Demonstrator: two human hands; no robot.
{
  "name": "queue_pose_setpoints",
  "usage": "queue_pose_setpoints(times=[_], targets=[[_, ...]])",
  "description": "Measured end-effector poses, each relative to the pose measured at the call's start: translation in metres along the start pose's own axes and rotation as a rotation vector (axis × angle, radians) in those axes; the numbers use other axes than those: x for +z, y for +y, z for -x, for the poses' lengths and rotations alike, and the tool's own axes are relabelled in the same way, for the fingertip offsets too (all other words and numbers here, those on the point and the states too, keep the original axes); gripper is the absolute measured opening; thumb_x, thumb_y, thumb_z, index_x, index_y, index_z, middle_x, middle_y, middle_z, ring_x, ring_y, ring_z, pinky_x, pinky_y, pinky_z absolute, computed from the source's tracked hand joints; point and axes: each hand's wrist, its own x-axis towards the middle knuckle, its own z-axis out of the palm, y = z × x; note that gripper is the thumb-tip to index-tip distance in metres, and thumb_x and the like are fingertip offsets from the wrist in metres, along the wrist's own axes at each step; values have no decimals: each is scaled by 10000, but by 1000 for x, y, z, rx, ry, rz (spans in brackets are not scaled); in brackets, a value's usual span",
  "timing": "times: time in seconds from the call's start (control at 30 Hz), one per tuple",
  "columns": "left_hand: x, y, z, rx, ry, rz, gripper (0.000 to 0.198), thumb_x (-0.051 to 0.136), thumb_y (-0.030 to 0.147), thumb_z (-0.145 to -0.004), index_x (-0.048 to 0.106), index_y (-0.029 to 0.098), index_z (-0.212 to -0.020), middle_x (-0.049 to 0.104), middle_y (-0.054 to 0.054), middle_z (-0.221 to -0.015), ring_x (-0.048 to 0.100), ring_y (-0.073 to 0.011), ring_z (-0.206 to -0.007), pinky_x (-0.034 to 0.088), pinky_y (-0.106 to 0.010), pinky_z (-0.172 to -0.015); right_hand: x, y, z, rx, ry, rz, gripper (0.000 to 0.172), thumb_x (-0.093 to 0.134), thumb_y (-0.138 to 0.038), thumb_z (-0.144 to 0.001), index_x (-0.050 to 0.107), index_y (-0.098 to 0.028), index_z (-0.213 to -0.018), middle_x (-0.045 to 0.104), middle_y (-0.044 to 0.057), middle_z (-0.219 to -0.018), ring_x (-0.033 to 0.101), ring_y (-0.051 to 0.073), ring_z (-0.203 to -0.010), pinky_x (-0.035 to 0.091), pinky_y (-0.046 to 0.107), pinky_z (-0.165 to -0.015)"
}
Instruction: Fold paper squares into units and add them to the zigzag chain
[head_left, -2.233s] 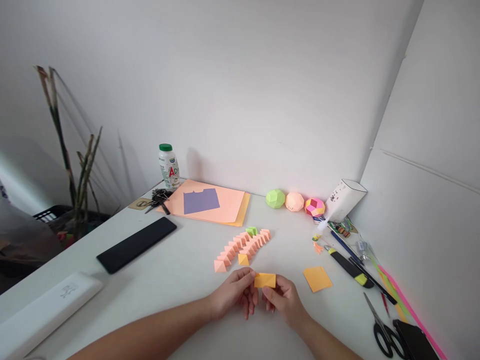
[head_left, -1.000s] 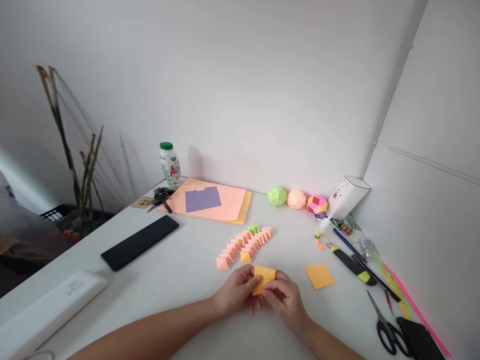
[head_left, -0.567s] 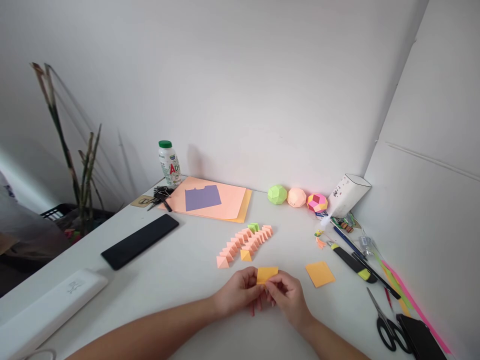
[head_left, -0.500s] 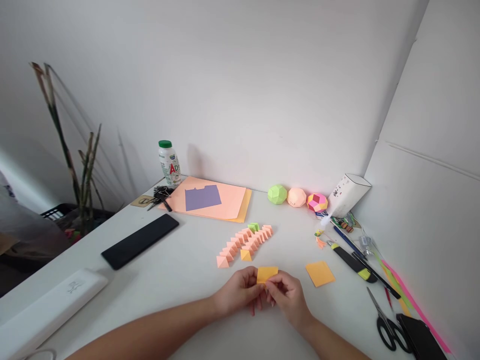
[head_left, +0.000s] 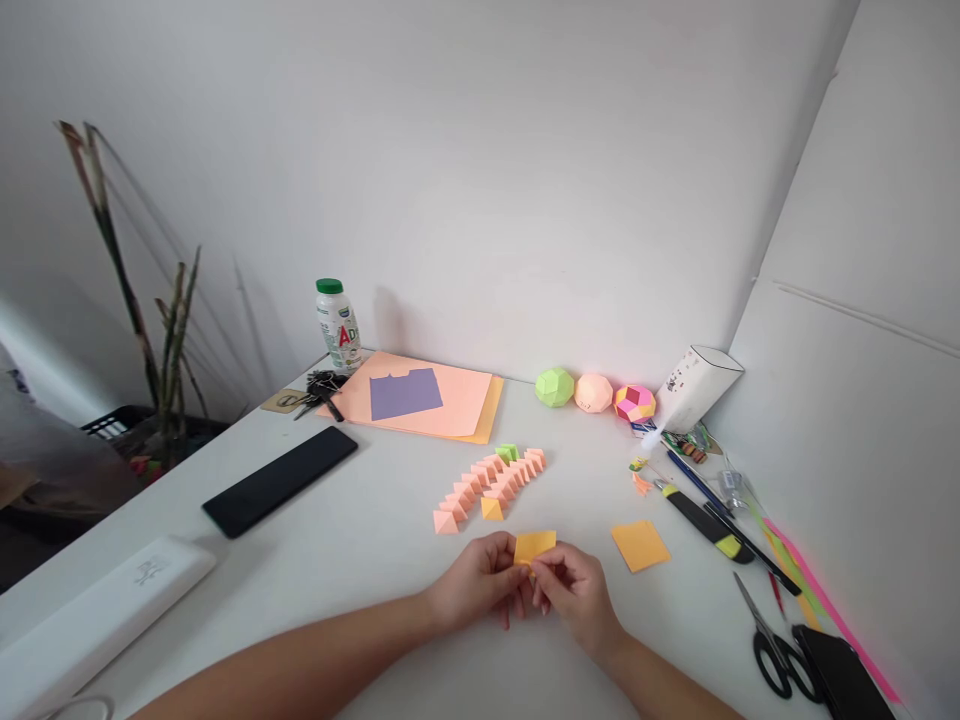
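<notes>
Beneath everything you have a white counter (head_left: 315, 570). At your left lies a long white case (head_left: 105, 620), its grey logo (head_left: 148, 571) too small to read. Beyond it, near the far edge, is a peach sheet (head_left: 465, 400) over an orange one, with a notched purple paper (head_left: 406, 394) on top. A plain black slab (head_left: 281, 480) lies diagonally between them and the case.

Your hands meet low in the middle: the left hand (head_left: 480, 580) and right hand (head_left: 574, 590) both have thumb and fingers closed in a pinch on one piece of paper. Ahead of them, two slanting rows of folded peach units (head_left: 466, 490) rest on the counter.

Behind the slab a white bottle (head_left: 341, 325) with a green cap stands upright; you can read a large red "A" and a "D" before the label curves away. At the far right leans a white paper tube (head_left: 697, 390), its dark marks illegible. Nearer your right arm are a black phone (head_left: 847, 670), scissors (head_left: 771, 638) and a black-and-lime utility knife (head_left: 705, 525). An orange paper square (head_left: 640, 546) lies right of your hands. The folded orange paper (head_left: 535, 546) sits between your fingertips, above the counter, just nearer you than the rows.
</notes>
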Motion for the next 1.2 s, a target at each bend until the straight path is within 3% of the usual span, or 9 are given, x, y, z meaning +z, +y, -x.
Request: queue_pose_setpoints(times=[0.13, 0.23, 0.3, 0.43, 0.53, 1.03, 1.2], targets=[[-1, 0, 0, 15, 4, 22, 285, 560, 428, -801, 468, 162, -845, 665, -42, -746, 612, -136, -569, 441, -219, -434, 0, 3, 0, 54, 18, -50, 180, 572, -350, -827, 522, -189, -891, 583, -18, -604, 530, 112, -477, 451, 229, -461], [-2, -1, -2, 16, 31, 58, 306, 574, 440, -791, 463, 164, -860, 660, -33, -718, 612, -137, -549, 442, -221, -426, 0, 3, 0, 75, 34, -93, 369, 593, -355, -814, 417, -228, -1113, 611, 34, -887, 578, 131, -617, 477, 243, -522], [-2, -1, -2, 15, 46, 88, 322, 581, 458, -781, 454, 170, -844, 657, -26, -694, 616, -142, -544, 442, -222, -422, 0, 0, -2, 79, 41, -91, 416, 592, -363, -815, 392, -228, -1154, 597, 40, -919, 582, 138, -658, 478, 252, -557], [-2, -3, -3, 26, 59, 120, 344, 591, 479, -766, 442, 175, -824, 656, -19, -680, 615, -143, -536, 438, -223, -416, -2, -9, -4, 103, -88, -65, 239, 530, -401, -850, 527, -168, -901, 558, -4, -675, 548, 129, -578, 439, 246, -542], [-1, -3, -3, 33, 58, 123, 341, 585, 477, -772, 439, 174, -824, 661, -26, -702, 614, -141, -542, 435, -222, -417, -2, -11, -5, 121, -103, -62, 285, 517, -434, -849, 523, -159, -775, 525, -18, -613, 508, 114, -531, 411, 233, -508], [0, -2, -1, 20, 68, 66, 321, 559, 466, -791, 437, 170, -811, 665, -41, -705, 618, -148, -571, 438, -224, -425, -3, -6, -5, 159, -76, -89, 314, 548, -451, -824, 531, -155, -720, 511, -29, -551, 480, 104, -480, 379, 213, -460], [1, 0, 0, -47, 71, 4, 361, 590, 498, -745, 458, 164, -786, 650, -25, -647, 592, -132, -483, 432, -228, -406, -4, -7, -5, 172, -83, -60, 337, 551, -479, -810, 535, -154, -718, 486, -36, -529, 473, 102, -465, 381, 210, -450]])
